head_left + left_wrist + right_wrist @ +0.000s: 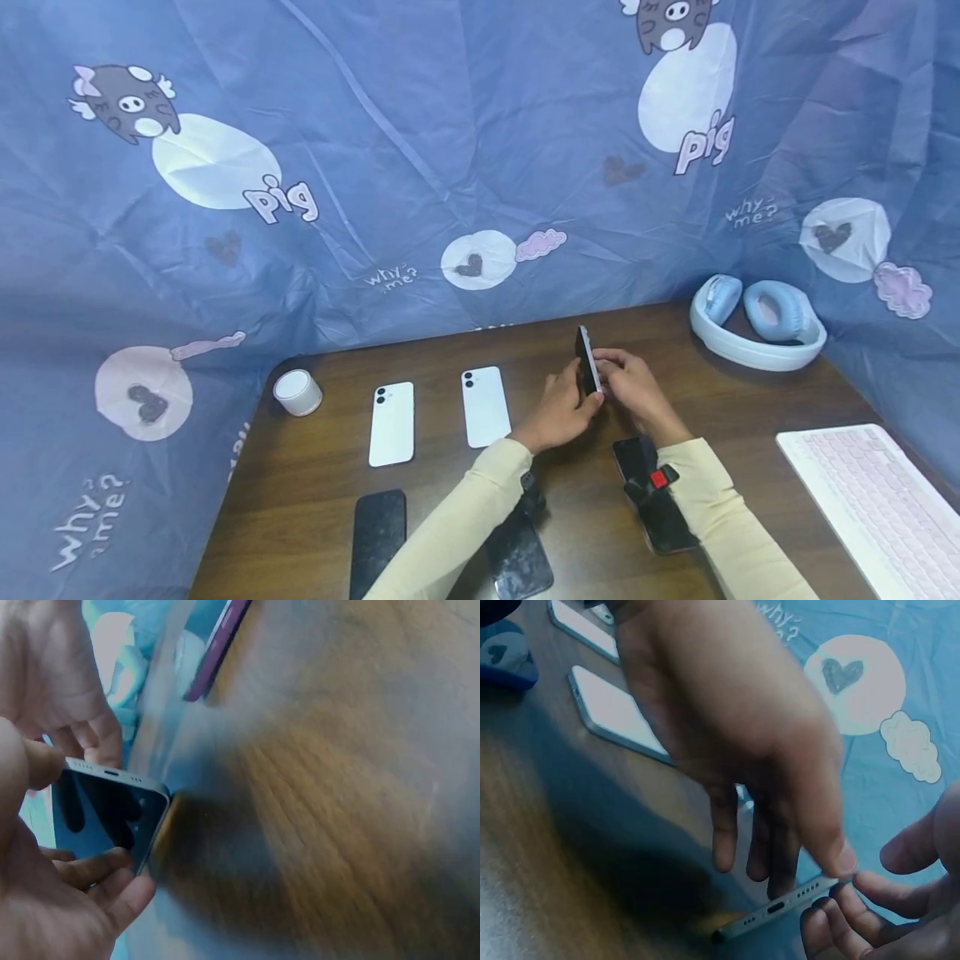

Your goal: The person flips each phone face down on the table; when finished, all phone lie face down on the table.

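Above the table's far part, my left hand [562, 412] holds a smartphone [587, 354] on edge, with fingers on its dark screen and the thumb along its bottom edge. The left wrist view shows this grip on the phone [101, 810]. My right hand [633, 387] is at the other side, fingers bent against the phone's back near its lower corner. In the right wrist view its thumb [911, 844] stands apart from the phone. Two white-backed phones, one [486, 407] near my left hand and another [392, 423] further left, lie camera side up.
Dark-screened phones lie nearer: one at left [377, 533], one by the left forearm [521, 558], one under the right wrist [663, 517]. A white round case [297, 392] stands far left. Light blue headphones [757, 354] and a white keyboard [877, 500] are right. A blue patterned cloth [420, 167] hangs behind.
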